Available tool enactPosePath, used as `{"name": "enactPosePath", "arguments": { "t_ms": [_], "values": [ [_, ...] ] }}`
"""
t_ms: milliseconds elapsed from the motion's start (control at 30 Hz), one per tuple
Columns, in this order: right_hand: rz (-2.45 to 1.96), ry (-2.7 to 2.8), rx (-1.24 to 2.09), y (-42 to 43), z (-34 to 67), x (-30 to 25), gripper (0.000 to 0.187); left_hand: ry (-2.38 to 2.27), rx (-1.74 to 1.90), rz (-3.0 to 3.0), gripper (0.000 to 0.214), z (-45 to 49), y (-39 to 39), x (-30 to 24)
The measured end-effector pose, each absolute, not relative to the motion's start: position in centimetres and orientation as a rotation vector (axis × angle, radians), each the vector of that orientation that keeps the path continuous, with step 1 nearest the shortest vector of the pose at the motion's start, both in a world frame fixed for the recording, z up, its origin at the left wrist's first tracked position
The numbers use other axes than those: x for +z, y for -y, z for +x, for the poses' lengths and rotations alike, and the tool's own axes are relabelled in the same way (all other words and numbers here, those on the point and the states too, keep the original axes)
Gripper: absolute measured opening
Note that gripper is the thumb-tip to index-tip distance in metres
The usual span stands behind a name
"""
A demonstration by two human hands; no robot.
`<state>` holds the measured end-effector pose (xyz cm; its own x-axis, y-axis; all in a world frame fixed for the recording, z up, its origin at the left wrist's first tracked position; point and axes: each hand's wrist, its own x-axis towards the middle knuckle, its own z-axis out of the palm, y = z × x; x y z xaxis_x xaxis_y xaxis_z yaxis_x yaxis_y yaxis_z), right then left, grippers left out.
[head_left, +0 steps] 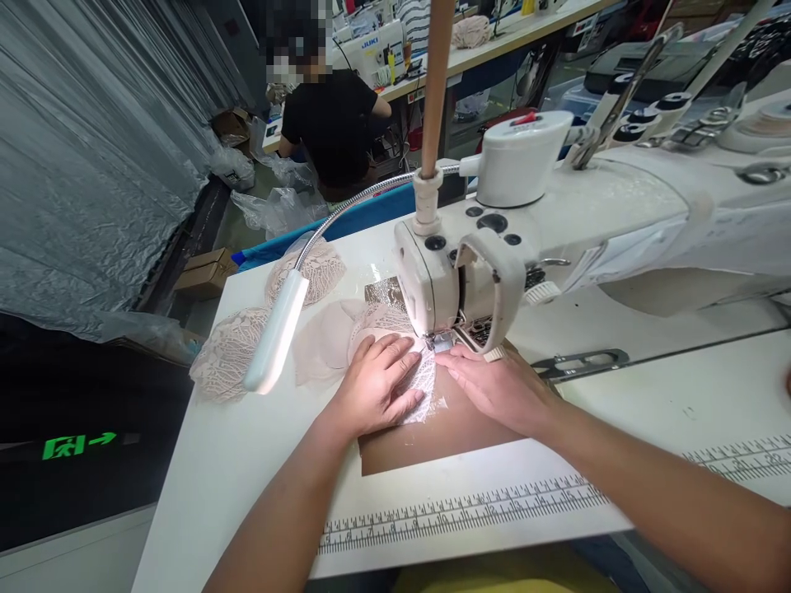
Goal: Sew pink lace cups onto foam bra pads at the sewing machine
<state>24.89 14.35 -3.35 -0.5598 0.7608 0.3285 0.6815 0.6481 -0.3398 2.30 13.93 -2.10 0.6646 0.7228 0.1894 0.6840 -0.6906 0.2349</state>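
A pale pink lace piece [423, 390] lies under the needle area of a white sewing machine [426, 280]. My left hand [378, 380] rests on the lace with its fingers spread, pressing from above. On the other side of the presser foot [431, 341], my right hand [488, 380] lies low with fingers stretched towards the lace edge; its thumb is hidden. Both hands are over a brown sheet [432, 445] on the table. A sheer beige moulded cup [325, 342] adjoins the lace, left of the needle.
Two lace cups [231, 354] lie at the table's left, partly beneath a lamp [278, 333] on a bendable neck. A printed ruler [457, 515] runs along the front edge. Beyond the table, a person in black [330, 123] sits by another machine [376, 53].
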Motion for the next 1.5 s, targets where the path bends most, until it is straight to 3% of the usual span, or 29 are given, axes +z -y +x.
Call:
{"name": "enactPosePath", "arguments": {
  "t_ms": [267,833,1100,1267,1500],
  "values": [
    [-1.031,2.529,0.077,-14.2,25.1,-4.0,0.031,-0.921,0.394,2.867,0.035,2.6,-14.4,-2.9],
    [-1.062,2.553,0.003,-13.8,24.9,-3.8,0.036,-0.913,0.276,2.905,0.021,2.4,-14.7,-2.6],
    [-1.083,2.485,0.036,-13.9,25.0,-3.9,0.030,-0.941,0.398,2.718,0.013,2.2,-14.6,-2.2],
    [-1.032,2.490,0.053,-13.9,25.2,-4.0,0.026,-0.957,0.500,2.645,0.025,2.3,-14.4,-2.4],
    [-1.046,2.488,0.096,-13.9,25.3,-4.3,0.027,-1.068,0.612,2.610,0.016,2.8,-14.4,-3.4]
  ]
}}
